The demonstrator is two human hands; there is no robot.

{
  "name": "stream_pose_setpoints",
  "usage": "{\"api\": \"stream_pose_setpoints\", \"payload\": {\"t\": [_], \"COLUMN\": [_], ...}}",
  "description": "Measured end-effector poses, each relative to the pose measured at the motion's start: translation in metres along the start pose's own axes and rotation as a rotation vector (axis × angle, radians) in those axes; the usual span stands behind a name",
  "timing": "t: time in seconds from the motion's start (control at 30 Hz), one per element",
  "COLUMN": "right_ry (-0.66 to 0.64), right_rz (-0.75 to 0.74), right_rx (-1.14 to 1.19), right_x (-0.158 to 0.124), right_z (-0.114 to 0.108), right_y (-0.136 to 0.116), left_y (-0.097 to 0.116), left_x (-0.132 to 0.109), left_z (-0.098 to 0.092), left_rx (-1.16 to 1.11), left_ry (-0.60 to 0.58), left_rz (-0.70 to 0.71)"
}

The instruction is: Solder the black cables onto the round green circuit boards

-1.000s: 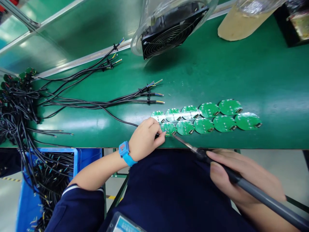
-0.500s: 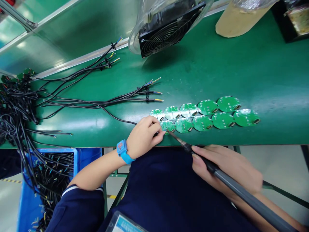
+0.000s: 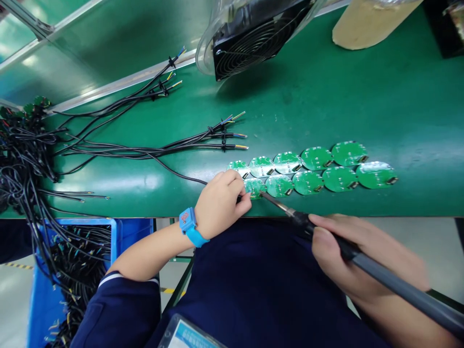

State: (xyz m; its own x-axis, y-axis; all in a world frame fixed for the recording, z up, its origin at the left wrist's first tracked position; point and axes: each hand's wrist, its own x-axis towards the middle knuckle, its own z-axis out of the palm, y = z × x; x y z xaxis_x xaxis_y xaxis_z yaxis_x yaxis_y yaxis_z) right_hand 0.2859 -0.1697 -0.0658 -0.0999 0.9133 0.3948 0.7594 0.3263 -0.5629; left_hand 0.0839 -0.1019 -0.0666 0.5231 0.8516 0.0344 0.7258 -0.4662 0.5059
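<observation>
My left hand (image 3: 223,203) is closed at the left end of the front row of boards. Its fingers pinch a black cable (image 3: 188,178), whose wire end meets a round green circuit board (image 3: 255,184); the fingertips partly hide it. Wrapped in my right hand (image 3: 373,256) is a soldering iron (image 3: 297,217) with a dark grip and grey handle. The iron's thin tip reaches the right part of that same board. More round green circuit boards (image 3: 308,182) lie edge to edge in two rows, each with a small metal connector.
Black cables (image 3: 170,151) with stripped coloured ends stretch across the green bench (image 3: 308,106). A tangled cable pile (image 3: 27,159) lies at the left, above a blue bin (image 3: 113,241) full of cables. Behind stand a black fan (image 3: 253,48) and a tan cylinder (image 3: 366,26).
My right hand has drawn back to the right, and the iron's tip has slid rightward across the board. My left hand still pinches the cable. The whole view has shifted slightly.
</observation>
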Motion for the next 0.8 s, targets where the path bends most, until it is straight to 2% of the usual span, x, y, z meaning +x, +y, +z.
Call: {"api": "stream_pose_setpoints", "payload": {"t": [0.1,0.37,0.53,0.8], "right_ry": [0.061,0.061,0.081,0.038], "right_rz": [-0.052,-0.105,-0.122,-0.078], "right_rx": [-0.007,0.008,0.029,0.04], "right_x": [0.005,0.012,0.01,0.011], "right_z": [-0.001,0.008,0.011,0.007], "right_y": [-0.003,-0.006,-0.004,-0.002], "left_y": [0.0,-0.005,-0.002,0.003], "left_x": [0.0,0.002,0.007,0.012], "left_z": [-0.002,-0.01,-0.014,-0.015], "left_rx": [0.006,0.222,0.346,0.266], "left_ry": [-0.013,-0.161,-0.193,-0.213], "left_rz": [-0.001,0.141,0.176,0.079]}}
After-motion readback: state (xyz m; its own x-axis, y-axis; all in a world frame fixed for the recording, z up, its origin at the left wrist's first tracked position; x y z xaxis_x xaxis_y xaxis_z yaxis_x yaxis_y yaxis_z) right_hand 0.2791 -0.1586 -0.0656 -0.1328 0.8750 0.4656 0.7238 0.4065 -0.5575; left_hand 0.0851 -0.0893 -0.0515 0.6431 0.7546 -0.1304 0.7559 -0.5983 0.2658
